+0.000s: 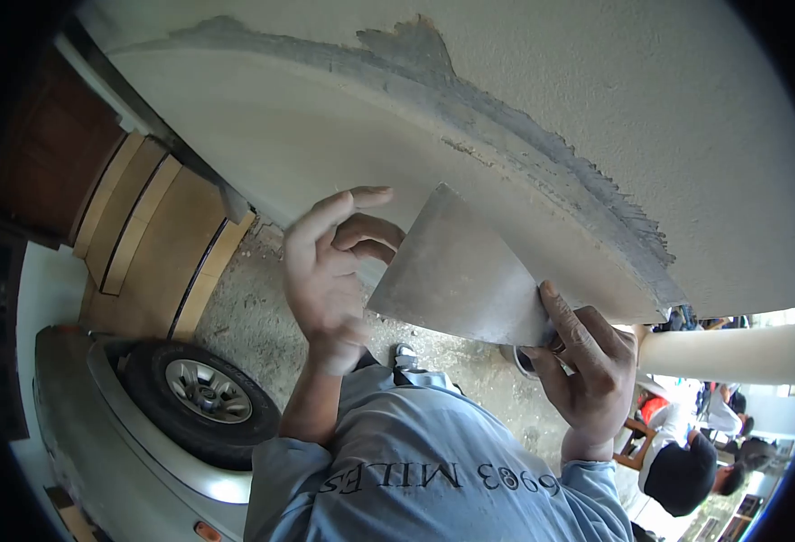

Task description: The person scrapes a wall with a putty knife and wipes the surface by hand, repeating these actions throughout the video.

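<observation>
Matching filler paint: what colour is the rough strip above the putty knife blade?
Grey, a rough strip between off-white wall areas; head view.

The right hand (591, 366) is gripping a wide grey metal putty knife (456, 271) against the white plastered surface (325, 126), while the left hand (330, 271) is steadying the blade's edge with its fingers (366, 230).
</observation>
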{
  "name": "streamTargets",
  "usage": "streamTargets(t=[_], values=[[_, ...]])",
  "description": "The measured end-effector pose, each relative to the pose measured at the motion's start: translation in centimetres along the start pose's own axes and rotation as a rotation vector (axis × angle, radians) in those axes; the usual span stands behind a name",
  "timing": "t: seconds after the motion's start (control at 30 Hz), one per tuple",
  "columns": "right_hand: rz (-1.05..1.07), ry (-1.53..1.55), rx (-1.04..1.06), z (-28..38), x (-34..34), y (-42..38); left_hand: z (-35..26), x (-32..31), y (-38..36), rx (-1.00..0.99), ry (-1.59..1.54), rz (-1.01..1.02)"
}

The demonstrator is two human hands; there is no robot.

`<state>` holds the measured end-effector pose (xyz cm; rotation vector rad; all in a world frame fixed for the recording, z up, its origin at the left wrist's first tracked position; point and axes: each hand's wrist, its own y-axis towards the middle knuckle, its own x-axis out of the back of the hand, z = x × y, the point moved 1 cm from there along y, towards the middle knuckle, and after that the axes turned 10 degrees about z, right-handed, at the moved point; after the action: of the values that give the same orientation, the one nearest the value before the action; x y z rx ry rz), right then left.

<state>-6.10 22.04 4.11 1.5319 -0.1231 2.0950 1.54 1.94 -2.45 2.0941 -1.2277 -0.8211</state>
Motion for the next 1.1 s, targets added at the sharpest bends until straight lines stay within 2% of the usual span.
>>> streamTargets(t=[0.03,0.13,0.17,0.27,0.3,0.33,0.4,0.6,0.7,0.97,1.1], values=[[0.008,0.014,0.014,0.1,0.3,0.1,0.0,-0.4,-0.2,-0.058,0.197,0.005],[0.018,-0.028,0.029,0.4,1.1,0.2,0.2,0.3,0.8,-0.335,0.625,0.185],[0.023,-0.066,0.029,0.5,1.3,0.4,-0.3,-0.1,1.0,-0.316,0.701,0.12],[0.035,-0.172,0.016,1.4,1.8,1.0,-1.9,1.6,3.1,-0.291,0.769,0.362],[0.04,-0.208,0.009,1.7,1.9,1.2,-2.4,1.7,3.7,-0.244,0.787,0.36],[0.046,-0.246,-0.001,2.0,2.0,1.4,-2.1,2.2,4.1,-0.291,0.804,0.382],[0.027,-0.284,0.002,2.3,2.2,1.5,-0.9,3.2,4.9,-0.383,0.827,0.419],[-0.021,-0.454,0.009,4.1,3.1,2.6,1.5,3.8,6.5,-0.491,0.737,0.406],[-0.02,-0.565,0.003,5.0,3.4,2.9,3.3,3.0,6.3,-0.449,0.53,0.328],[0.035,-0.658,-0.051,5.7,4.3,2.7,4.9,1.4,5.3,-0.488,0.45,0.241],[0.118,-0.765,0.031,5.7,6.0,3.4,4.6,1.0,5.3,-0.491,0.464,0.199]])
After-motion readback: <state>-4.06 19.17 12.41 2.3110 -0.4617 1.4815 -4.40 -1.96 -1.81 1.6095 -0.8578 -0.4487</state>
